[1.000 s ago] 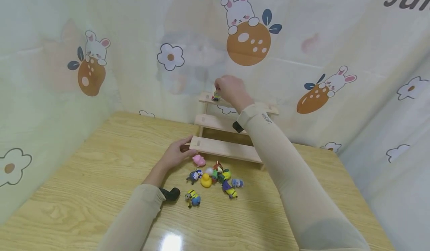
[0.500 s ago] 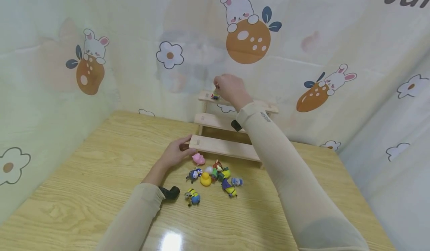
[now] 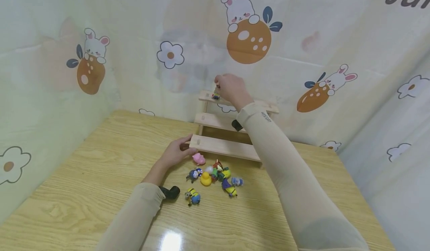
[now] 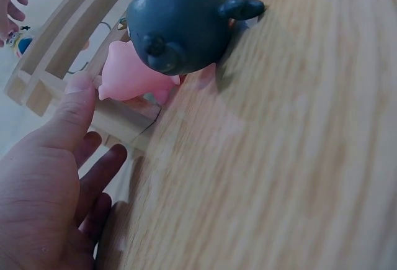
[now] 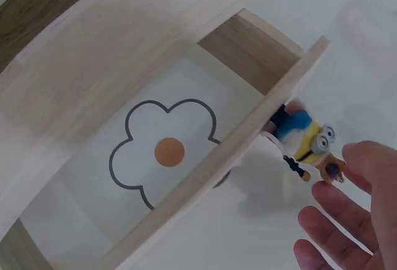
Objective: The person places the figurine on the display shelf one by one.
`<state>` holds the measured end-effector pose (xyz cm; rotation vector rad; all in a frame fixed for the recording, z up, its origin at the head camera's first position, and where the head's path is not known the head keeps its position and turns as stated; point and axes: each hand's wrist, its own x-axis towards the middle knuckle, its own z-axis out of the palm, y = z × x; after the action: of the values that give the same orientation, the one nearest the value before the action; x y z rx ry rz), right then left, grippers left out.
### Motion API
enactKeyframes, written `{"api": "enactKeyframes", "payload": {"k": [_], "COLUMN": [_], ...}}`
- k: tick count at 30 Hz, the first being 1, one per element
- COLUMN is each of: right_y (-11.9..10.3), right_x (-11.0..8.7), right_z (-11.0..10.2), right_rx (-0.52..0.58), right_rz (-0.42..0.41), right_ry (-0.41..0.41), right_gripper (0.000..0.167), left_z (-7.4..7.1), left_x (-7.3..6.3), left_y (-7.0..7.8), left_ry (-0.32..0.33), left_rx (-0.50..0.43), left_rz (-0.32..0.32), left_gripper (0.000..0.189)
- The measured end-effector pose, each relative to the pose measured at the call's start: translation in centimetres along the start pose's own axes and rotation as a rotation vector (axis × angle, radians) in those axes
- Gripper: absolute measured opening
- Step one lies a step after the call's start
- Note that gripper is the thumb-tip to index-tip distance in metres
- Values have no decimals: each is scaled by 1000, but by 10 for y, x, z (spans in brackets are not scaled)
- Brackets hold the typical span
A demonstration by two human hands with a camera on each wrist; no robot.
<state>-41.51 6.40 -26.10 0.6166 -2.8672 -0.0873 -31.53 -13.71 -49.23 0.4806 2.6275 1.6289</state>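
At the left end of the top step of a wooden three-step shelf (image 3: 221, 147), a minion figure (image 3: 215, 95) in blue overalls stands. My right hand (image 3: 231, 86) pinches the brown piece on its head between thumb and finger; the right wrist view shows the minion figure (image 5: 304, 136) upright at the board's edge. Low down, my left hand (image 3: 174, 154) holds the left end of the bottom step, its thumb at the front edge. Just beside that thumb lies a pink pig (image 4: 133, 74), with a dark blue round figure (image 4: 180, 28) nearer the camera.
Before the shelf, several toys lie on the wooden table (image 3: 84, 191): a yellow duck (image 3: 206, 179), a fox figure (image 3: 218, 165), a purple-and-yellow figure (image 3: 229, 188), a blue-grey figure (image 3: 237, 182) and another minion (image 3: 193, 197). A printed curtain (image 3: 201, 27) hangs right behind the shelf.
The head view shifts very slightly. Both hands keep their places, and the minion figure stays at the top step's left end with my right hand at its head.
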Motion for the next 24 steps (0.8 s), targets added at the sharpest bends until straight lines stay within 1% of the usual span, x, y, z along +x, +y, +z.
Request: {"api": "enactKeyframes", "payload": {"k": [5,8,10,13,15,17,20,22,24], "right_y": [5,8,9,7,4,1,-5,-9,-12], "right_x": [-7,-17,-26,-49,-68,-88,-117,-134,-147], "right_z": [-7,-11,-13,-10,-4,6,26,41,55], "right_rx": [-15,30,83,191,254,305,359,388,429], "right_rz": [52,98,121,140,141,126,99,76,77], "right_ry": [-22,2,46,112,122,90,-7,-64,-104], "right_gripper": [42,44,44,39,35,30,26,27,27], "left_z": [2,2,2,1,1,1,1,1,2], "left_x": [-1,-2,-3,-3,-3,-2,-1,0,-1], "left_y": [2,1,1,1,1,2,2,3,4], "left_ry": [2,6,7,6,7,5,-1,-7,-9], "left_rx": [6,0,-4,-2,-4,-11,-10,-14,-11], "left_rz": [3,4,3,4,2,-1,-11,-15,-22], "left_gripper": [72,72,73,73,73,73,74,74,74]}}
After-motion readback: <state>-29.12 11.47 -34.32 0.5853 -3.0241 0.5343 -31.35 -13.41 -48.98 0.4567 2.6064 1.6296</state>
